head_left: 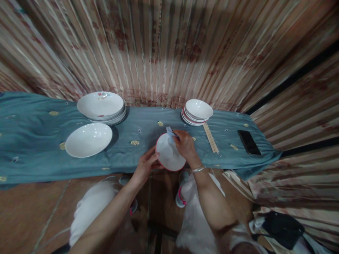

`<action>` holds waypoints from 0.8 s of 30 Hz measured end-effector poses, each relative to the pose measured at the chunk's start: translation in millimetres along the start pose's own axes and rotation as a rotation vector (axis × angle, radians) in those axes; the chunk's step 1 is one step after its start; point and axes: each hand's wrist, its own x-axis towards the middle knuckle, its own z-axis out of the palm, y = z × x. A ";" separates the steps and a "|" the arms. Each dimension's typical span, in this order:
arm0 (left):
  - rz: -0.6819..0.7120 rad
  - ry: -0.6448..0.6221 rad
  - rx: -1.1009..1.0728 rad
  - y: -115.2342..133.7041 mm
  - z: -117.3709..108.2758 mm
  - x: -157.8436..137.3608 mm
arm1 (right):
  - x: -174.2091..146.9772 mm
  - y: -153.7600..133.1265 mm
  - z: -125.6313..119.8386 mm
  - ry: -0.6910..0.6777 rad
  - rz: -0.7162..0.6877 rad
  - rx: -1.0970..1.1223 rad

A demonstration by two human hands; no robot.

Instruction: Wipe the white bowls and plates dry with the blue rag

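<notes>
A white bowl with a red rim point(169, 155) is tilted toward me over the front edge of the table. My left hand point(146, 163) grips its left side, thumb on the rim and fingers underneath. In my right hand point(184, 143) is a pale bluish cloth point(170, 132), pinched and pressed at the bowl's upper right rim. A silver bangle circles my right wrist. Behind, to the right, stands a stack of small white bowls point(199, 108), some red-rimmed. Several wooden chopsticks point(210, 138) lie beside that stack.
On the left of the teal cloth-covered table point(143, 123) stand a stack of large floral dishes point(101, 105) and a single white dish point(88, 140). A black phone point(249, 142) lies near the right end. Pleated curtains point(148, 53) hang behind.
</notes>
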 end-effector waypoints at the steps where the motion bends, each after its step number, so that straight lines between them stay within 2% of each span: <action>1: 0.004 0.004 -0.002 0.2 -0.2 0.0 | -1.9 3.8 -1.1 0.002 0.031 -0.019; 4: 0.014 0.020 -0.017 -0.3 -0.7 0.4 | -7.6 12.3 -3.7 -0.024 0.122 -0.057; 6: 0.011 0.030 -0.023 -1.0 -1.1 1.0 | -9.3 14.5 -4.8 -0.036 0.131 -0.059; 11: 0.005 0.008 -0.025 -0.2 -2.0 1.3 | -4.6 6.4 -5.4 0.017 -0.019 -0.070; 15: 0.002 -0.005 -0.033 1.4 -1.8 0.5 | 1.6 -7.6 -1.8 0.020 -0.060 -0.041; 24: 0.006 -0.004 -0.029 1.1 -2.1 -0.1 | 3.6 -44.4 7.1 -0.122 -0.148 0.178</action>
